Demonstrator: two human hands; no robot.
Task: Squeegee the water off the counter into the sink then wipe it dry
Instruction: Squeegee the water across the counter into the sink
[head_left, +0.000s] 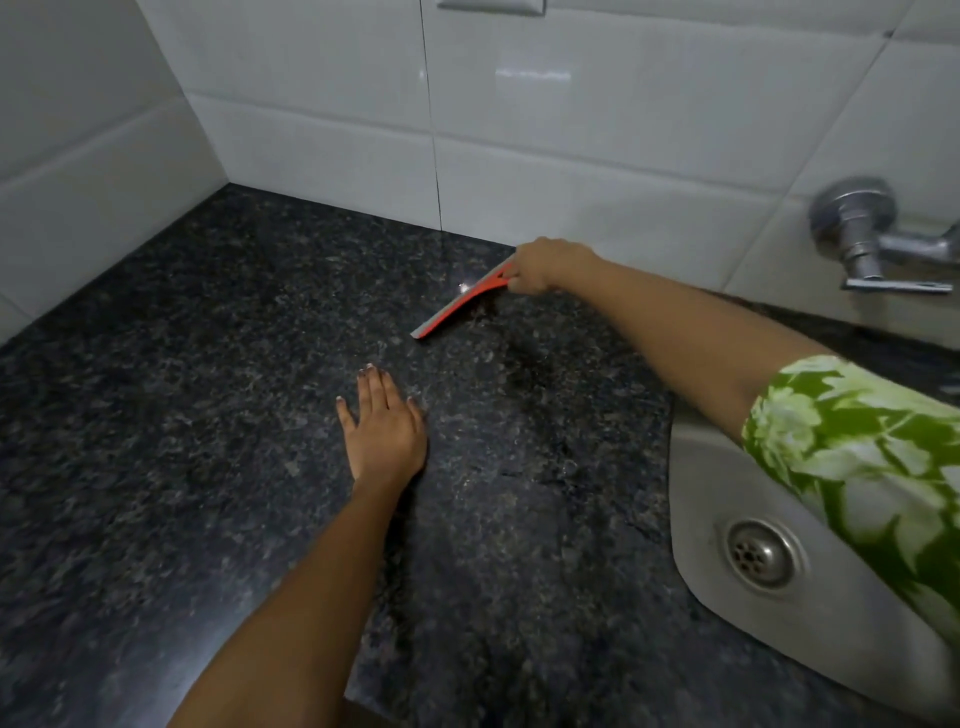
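Squeegee (457, 304): a flat orange tool with a pale grey blade along one long edge, its blade end lying low on the dark speckled granite bench (182, 441) and its handle end rising into the right hand. It sits ahead and to the right of the left hand, close to the white tiled wall (571, 171) behind it.

Left hand (382, 428) lies palm down, flat on the bench, fingers extended and held loosely together with the thumb set slightly apart; it holds nothing. The stone just ahead of and to the right of this hand shows a faint wet sheen and a small bright glint near the blade.

Right hand (545, 265) is curled closed around the squeegee's handle, knuckles up, its forearm reaching in from the right under a green floral sleeve (852, 452). Below that sleeve lies a steel sink (701, 499) with a round drain (759, 555), and above it, on the wall, a chrome tap (872, 239).
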